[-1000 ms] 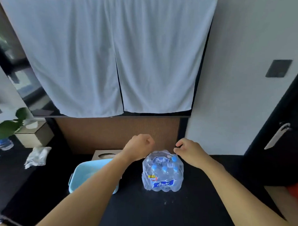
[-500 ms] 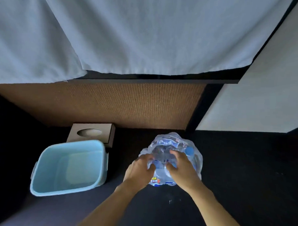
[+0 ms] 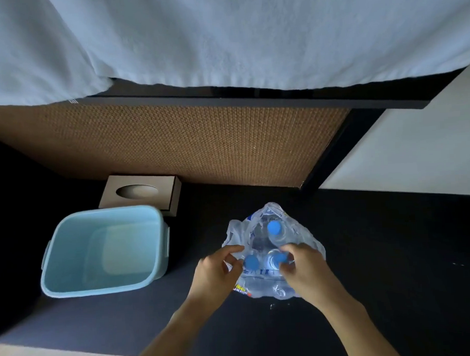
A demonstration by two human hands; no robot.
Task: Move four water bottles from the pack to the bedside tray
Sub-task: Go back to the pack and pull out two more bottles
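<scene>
The clear shrink-wrapped pack of small water bottles with blue caps (image 3: pixel 272 253) stands on the black tabletop (image 3: pixel 380 265), right in front of me, its film torn open at the top so that three caps show. My left hand (image 3: pixel 215 275) pinches the loose film at the pack's near left edge, fingers closed on the plastic. My right hand (image 3: pixel 304 269) is closed around the neck of the near right bottle, just under its cap.

I judge this the opening step: no bottle is out yet, and the pale blue rectangular plastic tray (image 3: pixel 54 266) to the left of the pack, apart from it, holds nothing. Next I would need to hold the wrap down with my left hand while my right draws that bottle straight up, then carry it across.

The wrap has blue and yellow printing on its front, too crumpled to read. Behind the tray sits a brown tissue box with an oval slot (image 3: pixel 140 192).
</scene>
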